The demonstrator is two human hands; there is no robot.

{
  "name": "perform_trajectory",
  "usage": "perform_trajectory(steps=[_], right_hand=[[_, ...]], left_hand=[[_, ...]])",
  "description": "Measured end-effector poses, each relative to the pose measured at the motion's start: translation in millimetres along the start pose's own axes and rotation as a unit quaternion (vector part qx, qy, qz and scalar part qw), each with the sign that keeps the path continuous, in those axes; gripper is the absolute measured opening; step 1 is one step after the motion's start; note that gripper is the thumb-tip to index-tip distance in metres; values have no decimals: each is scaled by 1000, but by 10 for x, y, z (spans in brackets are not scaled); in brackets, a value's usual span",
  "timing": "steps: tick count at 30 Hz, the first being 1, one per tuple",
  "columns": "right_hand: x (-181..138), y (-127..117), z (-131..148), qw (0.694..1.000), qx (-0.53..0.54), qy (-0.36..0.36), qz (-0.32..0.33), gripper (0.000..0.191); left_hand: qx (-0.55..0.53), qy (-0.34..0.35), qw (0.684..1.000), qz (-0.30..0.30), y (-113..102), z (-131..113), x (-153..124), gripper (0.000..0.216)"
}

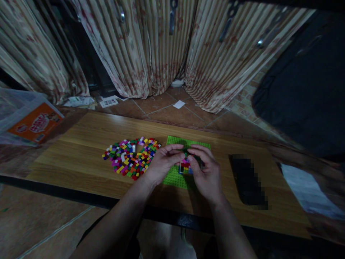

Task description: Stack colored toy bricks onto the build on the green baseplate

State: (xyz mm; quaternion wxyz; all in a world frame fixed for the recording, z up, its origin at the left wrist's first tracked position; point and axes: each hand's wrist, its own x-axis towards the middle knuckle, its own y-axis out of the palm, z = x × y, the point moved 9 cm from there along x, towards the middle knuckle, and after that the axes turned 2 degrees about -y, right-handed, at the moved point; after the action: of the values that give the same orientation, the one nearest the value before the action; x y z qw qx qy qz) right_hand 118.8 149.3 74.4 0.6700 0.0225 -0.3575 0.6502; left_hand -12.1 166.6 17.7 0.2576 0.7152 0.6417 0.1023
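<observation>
My left hand (163, 162) and my right hand (205, 169) meet over a green studded baseplate (175, 179). Between their fingertips is a small dark green toy brick (185, 153), pinched from both sides; its exact shape is partly covered by the fingers. Just below the fingertips, a low build of coloured bricks (185, 167), with red, yellow and blue showing, sits on the baseplate. My right hand hides part of that build. Left of my left hand lies a loose pile of small multicoloured bricks (134, 158).
The wooden table (72, 154) carries a dark, pixelated flat object (246, 180) on the right. Beyond the right end lies a white paper (309, 189). At far left stands a clear plastic box (21, 108) with an orange label. Striped curtains (151, 46) hang behind.
</observation>
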Motion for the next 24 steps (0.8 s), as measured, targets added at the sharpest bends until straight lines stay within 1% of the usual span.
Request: perform_trajectory(steps=[3, 6, 12, 15, 18, 20, 22, 24], right_hand=[[-4, 20, -24, 1000, 14, 4, 19, 23], [-5, 50, -26, 999, 31, 6, 40, 21], [15, 22, -8, 998, 54, 16, 30, 15], [35, -90, -64, 999, 42, 32, 4, 14], [42, -332, -200, 996, 10, 56, -63, 16], [31, -461, -306, 993, -9, 72, -90, 17], [21, -496, -387, 993, -23, 84, -81, 18], [15, -455, -419, 994, -42, 86, -49, 18]], left_hand=[[18, 3, 1000, 11, 4, 4, 8, 39], [22, -4, 999, 26, 22, 20, 5, 41], [24, -1, 999, 27, 29, 20, 2, 41], [23, 2, 1000, 7, -6, 7, 10, 39], [22, 7, 999, -31, -87, -16, 19, 37], [19, 9, 998, -61, -151, -29, 21, 35], [19, 5, 996, -83, -197, -30, 22, 33], [20, 1, 995, -93, -214, -26, 23, 32]])
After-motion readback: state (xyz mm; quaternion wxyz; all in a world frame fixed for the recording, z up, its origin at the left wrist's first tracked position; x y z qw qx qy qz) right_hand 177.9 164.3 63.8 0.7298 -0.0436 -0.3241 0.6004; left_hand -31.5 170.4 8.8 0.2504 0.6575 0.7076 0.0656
